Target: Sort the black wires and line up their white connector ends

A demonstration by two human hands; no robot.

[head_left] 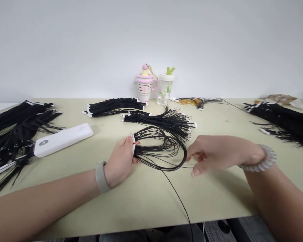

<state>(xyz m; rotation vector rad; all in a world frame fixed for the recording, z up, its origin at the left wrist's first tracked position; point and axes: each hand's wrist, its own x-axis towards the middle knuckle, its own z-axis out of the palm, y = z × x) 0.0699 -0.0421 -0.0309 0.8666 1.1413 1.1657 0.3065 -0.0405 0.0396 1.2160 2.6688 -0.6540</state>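
A black wire harness (161,149) bends round in a loop above the table. My left hand (122,158) is closed on its white connectors (134,146), thumb on top. To the right of the loop, my right hand (212,154) is slightly blurred, its fingers curled and the thumb apart from them. Those fingers are at the loop's right edge; whether they touch it is unclear. One thin wire reaches toward the right thumb, and another black wire (178,195) trails over the table's front edge. Just behind lies a bundle of loose-ended black wires (161,119).
More black harnesses lie at the back (113,107), at the left (17,124) and at the right (280,117). A white power bank (64,139) is left of my left hand. By the wall stand a pink-lidded cup (144,86) and a clear bottle (165,89).
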